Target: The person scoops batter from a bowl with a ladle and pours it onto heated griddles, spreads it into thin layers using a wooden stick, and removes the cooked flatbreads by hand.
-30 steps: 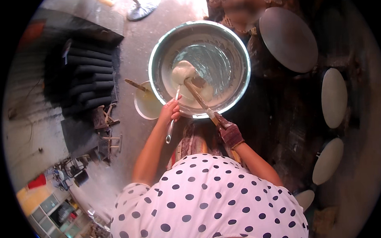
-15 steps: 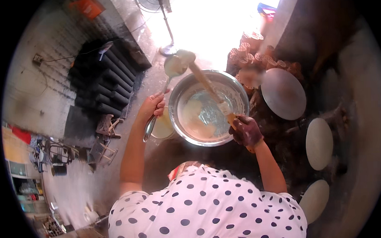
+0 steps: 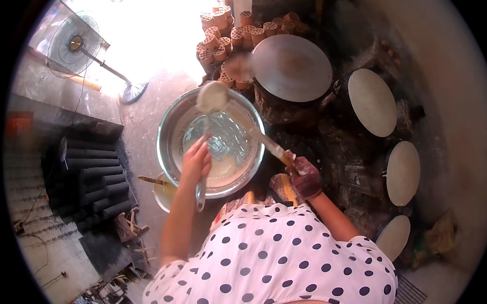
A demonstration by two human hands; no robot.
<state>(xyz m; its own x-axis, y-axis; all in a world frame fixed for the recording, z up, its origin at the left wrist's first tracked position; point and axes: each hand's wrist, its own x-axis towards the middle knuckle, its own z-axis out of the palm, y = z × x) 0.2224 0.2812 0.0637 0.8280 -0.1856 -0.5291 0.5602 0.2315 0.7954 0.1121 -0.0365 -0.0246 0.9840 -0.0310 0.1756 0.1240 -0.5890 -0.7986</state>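
Observation:
A wide metal basin (image 3: 167, 170) of pale batter (image 3: 223, 171) stands in front of me. My bare left hand (image 3: 196, 160) is closed around the handle of a metal ladle (image 3: 200, 195), above the basin. The ladle's bowl, coated with batter, is near the far rim. My right hand (image 3: 304, 178), in a dark reddish glove, grips a long wooden-handled tool (image 3: 270, 145) that slants over the basin's right side. Its far end overlaps the ladle bowl, so its shape is unclear. A small pot of yellowish liquid (image 3: 163, 197) with a brush-like handle (image 3: 150, 180) sits beside the basin.
Round griddles curve along the right: a bare one (image 3: 292, 67), then others covered in pale layers (image 3: 372, 102). Perforated clay-coloured cylinders (image 3: 218, 45) are heaped at the back. A standing fan (image 3: 74, 44) is at far left, above stacked black cylinders (image 3: 102, 181).
The view has swung right, bringing the griddles further in. My left hand and ladle have moved from the basin's left side to over it. My right hand still grips the wooden-handled tool.

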